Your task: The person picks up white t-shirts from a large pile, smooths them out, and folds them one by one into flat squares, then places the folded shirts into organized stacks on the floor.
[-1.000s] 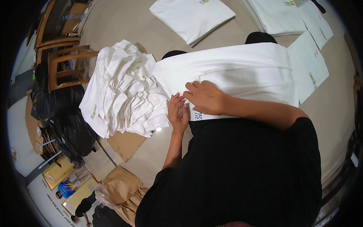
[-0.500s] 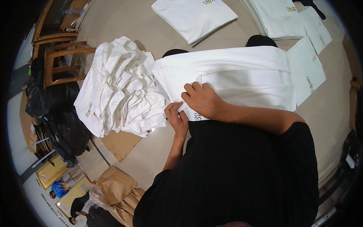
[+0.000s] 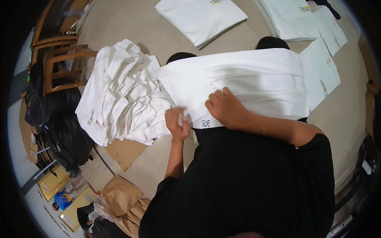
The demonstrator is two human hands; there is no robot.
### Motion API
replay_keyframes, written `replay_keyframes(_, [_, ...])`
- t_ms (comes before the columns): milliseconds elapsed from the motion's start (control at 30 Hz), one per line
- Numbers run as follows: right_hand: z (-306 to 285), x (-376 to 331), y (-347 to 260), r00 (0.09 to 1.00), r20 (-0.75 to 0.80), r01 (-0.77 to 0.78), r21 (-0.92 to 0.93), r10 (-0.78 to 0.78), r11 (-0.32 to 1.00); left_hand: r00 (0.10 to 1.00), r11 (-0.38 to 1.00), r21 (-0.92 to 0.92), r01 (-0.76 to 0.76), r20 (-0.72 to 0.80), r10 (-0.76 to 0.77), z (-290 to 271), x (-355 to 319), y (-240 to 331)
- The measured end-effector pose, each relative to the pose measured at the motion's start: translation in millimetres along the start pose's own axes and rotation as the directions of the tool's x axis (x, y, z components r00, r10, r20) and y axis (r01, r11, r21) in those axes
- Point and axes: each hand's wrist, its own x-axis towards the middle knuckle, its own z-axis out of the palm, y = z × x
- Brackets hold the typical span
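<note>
A long piece of white printed cloth [image 3: 262, 95] lies across my lap, with a raised fold running along its middle and dark print at its near left edge. My right hand [image 3: 227, 109] rests on it with curled fingers, closed on the fabric beside the start of that fold. The fingertips are partly hidden. Just off the cloth's left edge is my left hand [image 3: 177, 125], thumb and fingers bent but apart and slightly blurred, with nothing visible in it. Left of that hand sits a loose heap of similar white cloths [image 3: 125, 93].
Neat stacks of folded white cloth lie on the floor at the top [image 3: 200, 22], top right [image 3: 283, 20] and right [image 3: 320, 75]. At the left are a wooden stool [image 3: 65, 69] and black plastic bags [image 3: 65, 127]. Brown paper [image 3: 121, 194] and flat cardboard [image 3: 125, 152] lie lower left.
My left hand has come off the cloth's edge and moved left. My right hand has slid a little right and nearer to me, leaving more of the fold and print uncovered.
</note>
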Motion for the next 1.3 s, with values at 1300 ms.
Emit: replay_keyframes(1300, [-104, -204, 31, 0.096, -0.113, -0.909, 0.394, 0.989, 0.133, 0.949, 0.916, 0.35, 0.196, 0.168, -0.267, 47, 120, -2])
